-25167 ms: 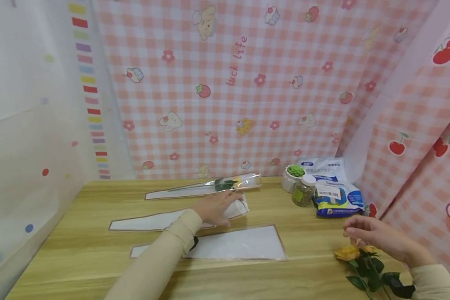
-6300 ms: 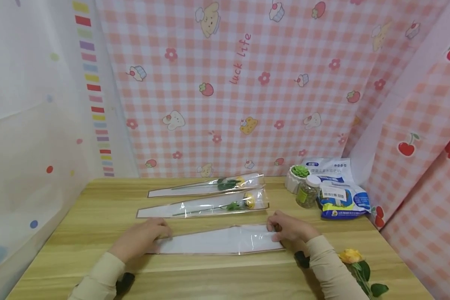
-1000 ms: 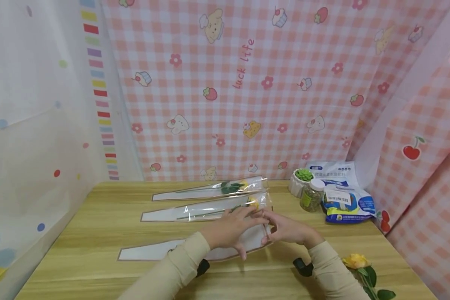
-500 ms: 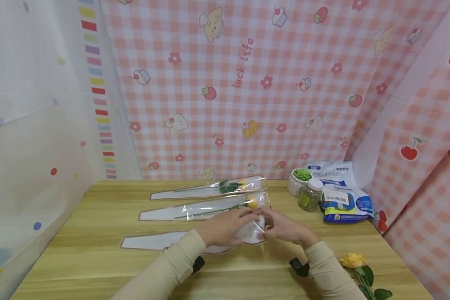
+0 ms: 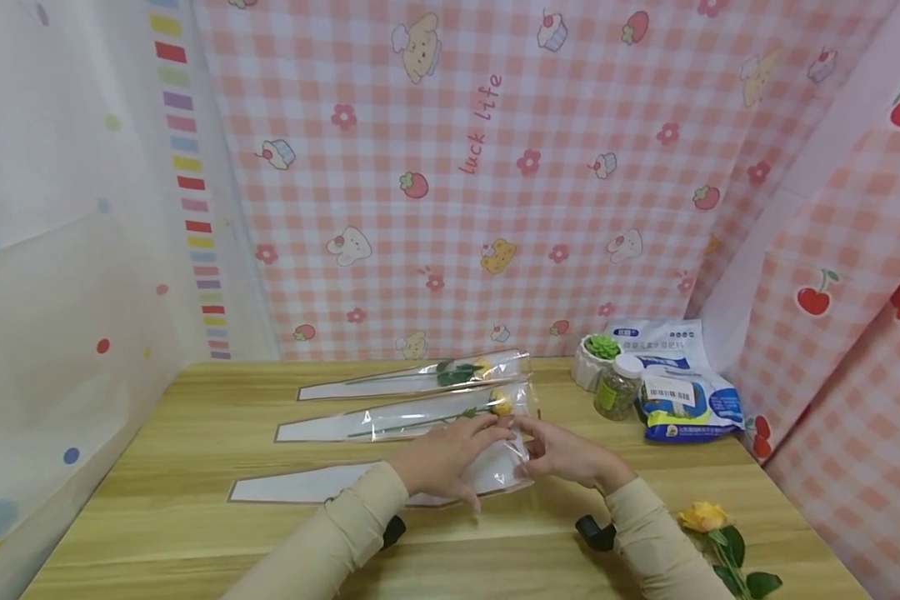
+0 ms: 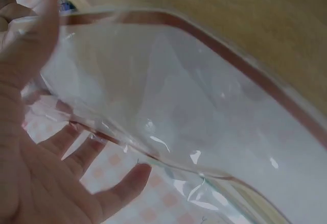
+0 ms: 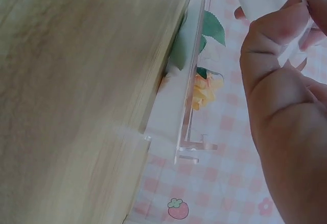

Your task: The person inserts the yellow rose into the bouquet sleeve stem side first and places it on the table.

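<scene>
A flat flower sleeve [image 5: 300, 483], white-backed with clear film and a brown border, lies nearest in the head view, its wide right end lifted off the table. My right hand [image 5: 573, 458] pinches that end between thumb and fingers. My left hand [image 5: 442, 458] spreads over the sleeve, fingers reaching its far edge and thumb apart; the left wrist view shows these straight fingers [image 6: 122, 191] beside the film [image 6: 153, 91]. Where the fingertips of both hands meet is partly hidden. Behind lie two sleeves, a middle one [image 5: 315, 431] and a far one [image 5: 367, 387], each holding a yellow rose.
Loose yellow roses [image 5: 705, 517] with green leaves lie at the front right. At the back right stand a potted succulent [image 5: 596, 358], a white-lidded jar [image 5: 618, 390] and blue-and-white packets [image 5: 690, 404]. A checked cloth [image 5: 457, 208] hangs behind the wooden table [image 5: 172, 450].
Over the long span, a rose came to lie in the middle sleeve. In the last second, both hands stay at the near sleeve's wide end; its narrow end shifts slightly.
</scene>
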{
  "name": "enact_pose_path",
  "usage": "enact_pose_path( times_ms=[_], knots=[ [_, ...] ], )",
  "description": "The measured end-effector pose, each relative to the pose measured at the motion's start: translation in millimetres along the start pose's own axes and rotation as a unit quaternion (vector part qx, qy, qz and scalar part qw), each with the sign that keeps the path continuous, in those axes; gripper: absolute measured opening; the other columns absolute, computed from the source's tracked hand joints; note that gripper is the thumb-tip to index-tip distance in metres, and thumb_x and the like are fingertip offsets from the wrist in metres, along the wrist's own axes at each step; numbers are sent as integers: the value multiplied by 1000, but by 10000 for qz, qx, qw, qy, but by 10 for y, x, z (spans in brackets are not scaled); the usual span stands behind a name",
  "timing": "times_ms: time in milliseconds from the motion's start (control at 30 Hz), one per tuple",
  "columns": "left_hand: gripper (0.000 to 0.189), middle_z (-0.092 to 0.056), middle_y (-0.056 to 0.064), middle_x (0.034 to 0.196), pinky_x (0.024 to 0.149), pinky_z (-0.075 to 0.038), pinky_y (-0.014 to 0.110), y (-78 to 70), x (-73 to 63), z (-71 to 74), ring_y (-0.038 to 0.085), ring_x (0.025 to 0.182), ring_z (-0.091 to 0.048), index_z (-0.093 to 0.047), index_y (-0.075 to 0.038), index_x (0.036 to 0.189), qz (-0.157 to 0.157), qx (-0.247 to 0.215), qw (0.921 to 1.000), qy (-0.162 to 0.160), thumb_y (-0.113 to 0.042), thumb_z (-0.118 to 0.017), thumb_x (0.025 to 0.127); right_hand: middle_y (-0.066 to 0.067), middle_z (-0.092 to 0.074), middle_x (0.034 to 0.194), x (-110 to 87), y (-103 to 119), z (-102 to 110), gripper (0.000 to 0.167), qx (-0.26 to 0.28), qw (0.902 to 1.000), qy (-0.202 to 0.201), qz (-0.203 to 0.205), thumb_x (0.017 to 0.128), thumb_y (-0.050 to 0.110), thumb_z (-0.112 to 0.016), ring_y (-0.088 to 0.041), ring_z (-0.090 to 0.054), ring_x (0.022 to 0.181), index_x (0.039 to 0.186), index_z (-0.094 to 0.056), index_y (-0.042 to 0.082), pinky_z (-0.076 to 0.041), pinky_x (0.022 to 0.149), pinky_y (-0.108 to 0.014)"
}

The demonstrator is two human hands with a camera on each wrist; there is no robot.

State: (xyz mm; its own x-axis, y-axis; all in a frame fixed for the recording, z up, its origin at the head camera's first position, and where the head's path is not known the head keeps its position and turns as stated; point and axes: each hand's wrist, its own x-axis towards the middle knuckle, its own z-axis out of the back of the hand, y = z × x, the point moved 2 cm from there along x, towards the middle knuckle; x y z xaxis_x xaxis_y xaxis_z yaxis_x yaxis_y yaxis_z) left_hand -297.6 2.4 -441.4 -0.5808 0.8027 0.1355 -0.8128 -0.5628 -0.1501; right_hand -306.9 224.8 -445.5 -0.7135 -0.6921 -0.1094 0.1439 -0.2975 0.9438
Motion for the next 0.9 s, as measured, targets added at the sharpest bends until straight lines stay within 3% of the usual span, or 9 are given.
enact_pose_path(
  times_ms=[200, 433, 600, 900],
  knots=[
    [90, -35, 6, 160, 98, -52, 54, -13, 1, -11, 28, 135, -49, -36, -28, 155, 179, 118, 9998, 17, -26, -86, 81, -23, -54, 137, 0, -14, -4, 75, -128, 9999, -93, -67, 93, 2, -67, -29, -64, 110, 157, -26, -1, -56, 91, -37],
    [87, -36, 7, 158, 100, -53, 42, 67, 5, 17, 26, 132, -50, -35, -28, 155, 223, -15, 9997, 75, -26, -85, 82, -25, -46, 146, -69, -5, 104, 65, -665, 9967, -460, 107, 97, 9, -65, -32, -58, 117, 155, -35, 4, -49, 97, -39],
    [89, -34, 9, 161, 98, -54, 41, 108, -22, 67, 28, 135, -48, -34, -29, 156, 316, -1, 9993, 176, -28, -85, 83, -29, -49, 139, -219, 47, 228, 64, -671, 9962, -514, 213, 101, 12, -63, -45, -55, 120, 155, -31, -1, -51, 97, -39],
    [86, -34, 9, 160, 96, -55, 38, 130, -69, 66, 28, 137, -47, -35, -31, 155, 249, 86, 9994, 219, -28, -83, 85, -31, -45, 139, -608, 140, 397, 63, -719, 9938, -816, -248, 104, 22, -60, -39, -57, 116, 156, -31, 0, -53, 94, -44]
  ],
)
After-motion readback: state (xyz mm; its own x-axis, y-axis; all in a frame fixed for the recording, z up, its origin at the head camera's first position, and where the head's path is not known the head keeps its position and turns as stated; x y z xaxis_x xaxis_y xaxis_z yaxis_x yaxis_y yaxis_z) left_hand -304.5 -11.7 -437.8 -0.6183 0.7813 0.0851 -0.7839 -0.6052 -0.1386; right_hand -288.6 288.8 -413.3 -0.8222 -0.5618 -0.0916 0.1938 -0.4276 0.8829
